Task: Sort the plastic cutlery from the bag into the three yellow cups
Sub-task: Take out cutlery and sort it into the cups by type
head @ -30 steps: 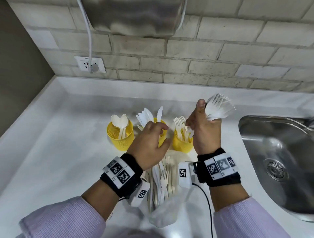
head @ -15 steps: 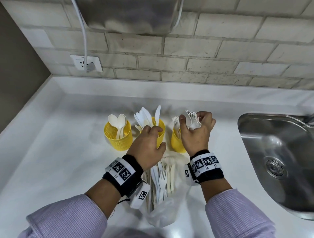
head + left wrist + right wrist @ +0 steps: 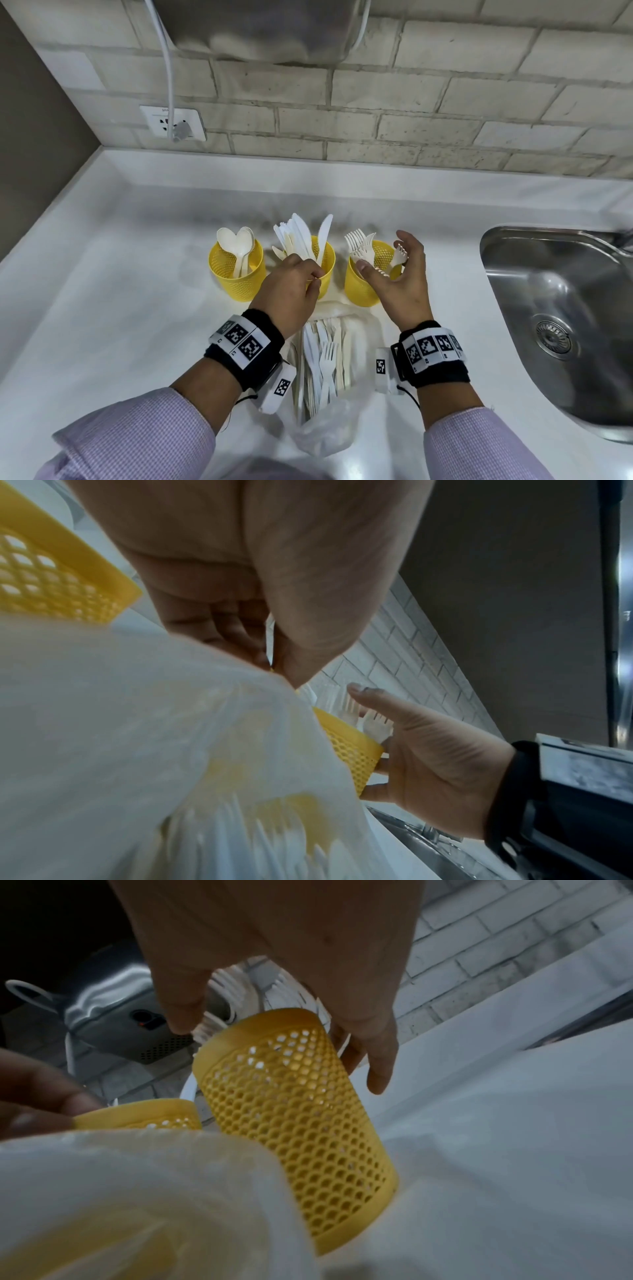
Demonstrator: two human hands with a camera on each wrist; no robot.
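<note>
A white counter (image 3: 102, 308) runs under a pale brick wall (image 3: 428, 113), with a steel sink (image 3: 561, 308) set in at the right and a steel appliance (image 3: 260, 31) hanging above. A cord (image 3: 168, 68) drops from beside it to a socket (image 3: 173, 121). A clear bag (image 3: 329, 421) of cutlery lies at the near edge, between the two wrists, its mouth toward three yellow mesh cups standing in a row. The left cup (image 3: 236, 274) holds spoons (image 3: 236, 240), the middle cup (image 3: 327, 258) knives (image 3: 301, 233), the right cup (image 3: 363, 284) forks (image 3: 359, 243). The left hand (image 3: 291, 294) hides the middle cup's near side, its fingers curled at the rim; whether it grips a knife or the rim, I cannot tell. The right hand (image 3: 400, 277) is spread loosely around the right cup's top, holding nothing, with one fork (image 3: 399, 255) leaning by its fingers.
</note>
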